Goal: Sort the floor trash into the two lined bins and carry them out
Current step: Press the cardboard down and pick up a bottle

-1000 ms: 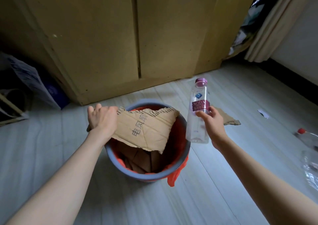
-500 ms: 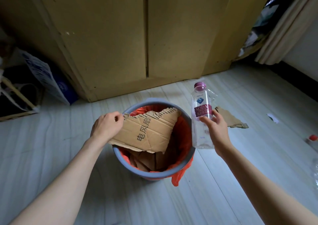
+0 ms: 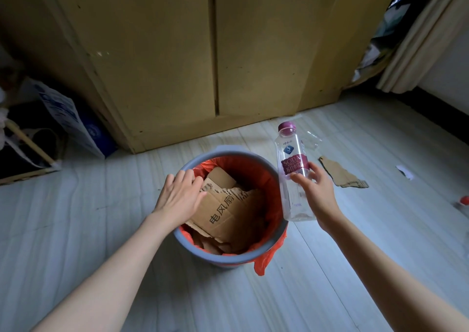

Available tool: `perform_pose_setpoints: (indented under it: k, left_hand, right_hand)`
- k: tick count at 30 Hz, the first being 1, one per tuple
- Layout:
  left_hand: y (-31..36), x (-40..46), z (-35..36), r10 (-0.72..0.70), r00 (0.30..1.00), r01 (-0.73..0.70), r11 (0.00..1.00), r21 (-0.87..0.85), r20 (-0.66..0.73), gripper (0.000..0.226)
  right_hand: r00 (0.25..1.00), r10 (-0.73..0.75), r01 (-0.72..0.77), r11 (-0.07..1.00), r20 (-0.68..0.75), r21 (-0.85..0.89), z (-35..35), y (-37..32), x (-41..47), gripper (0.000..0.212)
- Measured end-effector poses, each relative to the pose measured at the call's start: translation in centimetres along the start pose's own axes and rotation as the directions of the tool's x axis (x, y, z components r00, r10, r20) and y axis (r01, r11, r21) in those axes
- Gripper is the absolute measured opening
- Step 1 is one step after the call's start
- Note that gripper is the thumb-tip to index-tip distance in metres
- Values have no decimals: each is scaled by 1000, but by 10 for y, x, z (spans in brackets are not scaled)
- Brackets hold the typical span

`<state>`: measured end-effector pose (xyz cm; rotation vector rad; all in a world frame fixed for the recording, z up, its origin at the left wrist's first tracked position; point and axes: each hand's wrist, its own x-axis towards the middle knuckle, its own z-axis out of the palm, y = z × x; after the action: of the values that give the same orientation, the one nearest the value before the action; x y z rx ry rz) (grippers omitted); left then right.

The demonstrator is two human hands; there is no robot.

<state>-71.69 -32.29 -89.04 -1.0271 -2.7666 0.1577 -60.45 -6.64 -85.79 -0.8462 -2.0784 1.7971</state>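
Observation:
A grey bin (image 3: 203, 251) with an orange liner stands on the floor in front of me. Torn cardboard (image 3: 228, 213) with printed characters lies inside it on other brown pieces. My left hand (image 3: 181, 196) rests flat on the cardboard's left edge, fingers spread, gripping nothing. My right hand (image 3: 316, 192) holds a clear plastic bottle (image 3: 291, 169) with a maroon cap and label, upright, just right of the bin's rim.
A yellow wooden wardrobe (image 3: 213, 52) rises behind the bin. On the floor to the right lie a cardboard scrap (image 3: 340, 173), a clear plastic wrapper (image 3: 311, 141), a white paper bit (image 3: 404, 172) and a red-capped bottle (image 3: 463, 202) at the frame edge. Bags (image 3: 73, 121) lean at left.
My left hand let go of the cardboard, which dropped from above the rim down into the bin; the hand now lies flat on it. The bottle stayed in my right hand.

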Motion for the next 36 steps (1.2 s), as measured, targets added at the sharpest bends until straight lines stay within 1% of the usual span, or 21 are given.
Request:
perform_pose_setpoints:
  k: [2,3,4,6,8,10,12,14,17,21,23,27,31,33,34,35,36]
  left_hand:
    - [-1,1,7,41,999,-41,996,83,-3,30]
    - [0,2,10,74,997,-75,990,120,10,38]
    - [3,3,11,103,993,-110,983,147,55,48]
    - [16,4,15,176,966,-204,969,140,188,68]
    - [32,4,24,235,908,-290,950,118,347,68]
    - [51,2,33,207,823,-297,951,90,529,63]
    - [61,-2,47,169,754,-266,962,60,635,62]
    - [66,-2,56,140,705,-254,965,63,695,64]
    - [72,5,61,117,679,-267,959,95,725,67]
    - [76,12,68,107,646,-225,973,55,756,71]
    - [77,11,72,98,640,-198,979,40,762,74]
    - [84,12,80,63,647,-183,980,74,759,75]
    - [91,15,80,44,613,-137,989,51,789,77]
    - [91,20,77,49,584,-75,997,-6,810,69]
    - [90,25,74,52,570,-28,999,-44,820,61]
    - [87,31,71,55,562,32,996,-88,825,53]
    - [85,37,67,53,573,113,983,-144,818,47]
  right_hand:
    - [1000,1,-1,1000,0,-3,-1,1,1,53]
    - [1000,0,0,1000,0,-7,-1,2,2,54]
    - [1000,0,0,1000,-2,-11,-1,3,2,51]
    - [1000,-1,0,1000,-5,-16,-2,5,4,48]
    - [1000,-7,6,1000,-6,-25,-1,4,6,47]
    - [1000,-11,11,1000,-10,-24,0,4,8,42]
    - [1000,-14,13,1000,-11,-20,1,3,11,38]
    - [1000,-16,16,1000,-10,-15,2,3,15,43]
    - [1000,-9,9,1000,-23,4,1,4,20,56]
    - [1000,-6,6,1000,-14,-5,-1,9,27,46]
    - [1000,-14,13,1000,-14,-27,-2,10,28,44]
    - [999,-42,39,996,-31,-76,-1,13,33,43]
    - [999,-34,32,996,-24,-79,-4,16,31,40]
    - [1000,-20,19,996,-17,-90,-5,17,29,42]
    - [1000,-21,20,995,-5,-93,-6,16,27,46]
    - [1000,-18,19,995,8,-97,-8,17,26,51]
    - [1000,-12,14,995,19,-100,-9,17,26,57]
